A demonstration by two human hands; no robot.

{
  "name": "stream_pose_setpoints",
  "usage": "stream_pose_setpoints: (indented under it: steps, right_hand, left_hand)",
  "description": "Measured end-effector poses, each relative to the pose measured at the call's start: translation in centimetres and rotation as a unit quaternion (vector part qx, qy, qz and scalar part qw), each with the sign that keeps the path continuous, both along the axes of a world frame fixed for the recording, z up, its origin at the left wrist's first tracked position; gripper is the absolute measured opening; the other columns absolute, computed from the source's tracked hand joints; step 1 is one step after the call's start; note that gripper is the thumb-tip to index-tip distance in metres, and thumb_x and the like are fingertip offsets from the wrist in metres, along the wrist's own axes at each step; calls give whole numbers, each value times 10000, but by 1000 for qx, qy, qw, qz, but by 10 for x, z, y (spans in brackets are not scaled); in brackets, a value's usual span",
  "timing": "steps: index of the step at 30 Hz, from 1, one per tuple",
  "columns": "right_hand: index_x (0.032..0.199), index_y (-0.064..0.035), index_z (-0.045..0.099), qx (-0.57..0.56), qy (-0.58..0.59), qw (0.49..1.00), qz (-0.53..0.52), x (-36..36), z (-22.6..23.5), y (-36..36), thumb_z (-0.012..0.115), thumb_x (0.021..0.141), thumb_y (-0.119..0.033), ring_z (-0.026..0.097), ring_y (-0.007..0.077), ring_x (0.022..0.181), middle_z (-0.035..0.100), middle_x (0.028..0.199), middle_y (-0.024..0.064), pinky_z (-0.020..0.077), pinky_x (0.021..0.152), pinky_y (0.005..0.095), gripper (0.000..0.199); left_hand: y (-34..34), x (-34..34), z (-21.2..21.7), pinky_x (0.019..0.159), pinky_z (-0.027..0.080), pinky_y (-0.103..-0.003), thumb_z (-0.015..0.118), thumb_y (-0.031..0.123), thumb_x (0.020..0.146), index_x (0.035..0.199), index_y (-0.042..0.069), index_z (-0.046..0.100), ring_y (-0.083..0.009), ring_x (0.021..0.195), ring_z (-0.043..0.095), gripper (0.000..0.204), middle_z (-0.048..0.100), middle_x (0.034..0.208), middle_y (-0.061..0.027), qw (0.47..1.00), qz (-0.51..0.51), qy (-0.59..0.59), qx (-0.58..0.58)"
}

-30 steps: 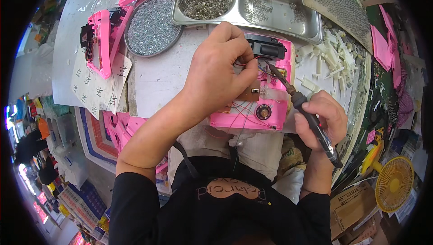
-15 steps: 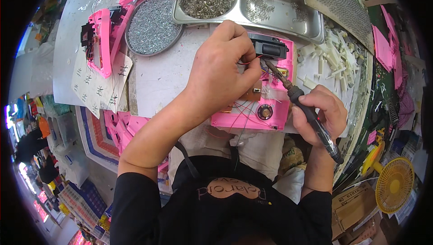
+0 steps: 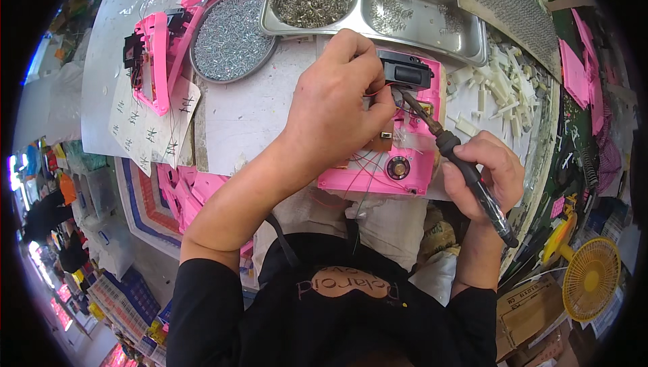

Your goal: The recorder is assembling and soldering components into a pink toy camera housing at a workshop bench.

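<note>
In front of me lies a pink plastic housing with a black module at its far end, a small brown circuit board, thin coloured wires and a round speaker. My left hand is over its left side, thumb and forefinger pinched around a thin wire by the module. Closed around its dark handle, my right hand holds a soldering iron. The iron's tip points up and left, close to my left thumb near the module. Whether it touches anything there I cannot tell.
A round tray of small screws and a steel compartment tray holding springs stand beyond the housing. White plastic parts are heaped at the right. Another pink housing sits on marked card at the left. A yellow fan is at lower right.
The picture has shifted very slightly. My right hand and the soldering iron have moved a little right relative to the housing; my left hand keeps its pinch.
</note>
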State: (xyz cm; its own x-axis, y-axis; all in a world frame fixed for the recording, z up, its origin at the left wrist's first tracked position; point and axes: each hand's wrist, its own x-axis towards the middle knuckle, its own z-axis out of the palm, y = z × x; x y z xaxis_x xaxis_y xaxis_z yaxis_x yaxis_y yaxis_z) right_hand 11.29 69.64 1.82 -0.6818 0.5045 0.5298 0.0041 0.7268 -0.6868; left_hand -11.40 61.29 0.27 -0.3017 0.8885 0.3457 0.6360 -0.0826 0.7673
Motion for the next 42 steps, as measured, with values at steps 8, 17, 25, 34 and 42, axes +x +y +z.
stream_pose_setpoints:
  steps: [8, 17, 25, 34, 42]
  right_hand:
    - [977, -20, 671, 1, 8, 1000, 0, 5, -1, -2, 811, 719, -2, 506, 158, 502, 568, 632, 44, 362, 456, 270, 294]
    - [971, -11, 668, 8, 12, 1000, -5, 9, 0, -3, 809, 725, -9, 527, 171, 509, 580, 640, 47, 377, 461, 279, 283]
    - [983, -10, 665, 8, 19, 1000, -10, 12, 2, -4, 796, 733, -4, 532, 178, 511, 592, 652, 54, 384, 466, 279, 282]
    - [1026, 7, 647, -55, 65, 995, -55, 40, 8, -11, 793, 753, 1, 524, 169, 556, 577, 675, 73, 369, 505, 274, 309]
    - [1098, 17, 618, -146, 110, 975, -128, 48, 1, -27, 796, 805, 18, 551, 152, 708, 605, 838, 100, 407, 625, 247, 344]
  left_hand:
    - [0, 0, 0, 674, 532, -406, 725, 26, 739, 748, 13, 612, -318, 773, 632, 114, 592, 937, -125, 1000, -4, 6, -1]
    - [-2, -3, 0, 597, 481, -304, 743, -11, 743, 776, -15, 622, -180, 695, 576, 126, 558, 915, -87, 999, -15, 27, 12]
    - [-2, -4, -1, 592, 473, -300, 725, -11, 762, 796, -11, 629, -187, 689, 569, 101, 561, 916, -84, 999, -21, 22, 30]
    - [-24, 7, 26, 654, 548, -366, 760, 42, 766, 933, 50, 668, -263, 794, 648, 191, 614, 1024, -87, 987, -109, 118, -2]
    - [-16, 11, 1, 679, 543, -329, 746, 17, 837, 953, 26, 718, -231, 765, 669, 120, 698, 894, -75, 976, -216, -3, -8]
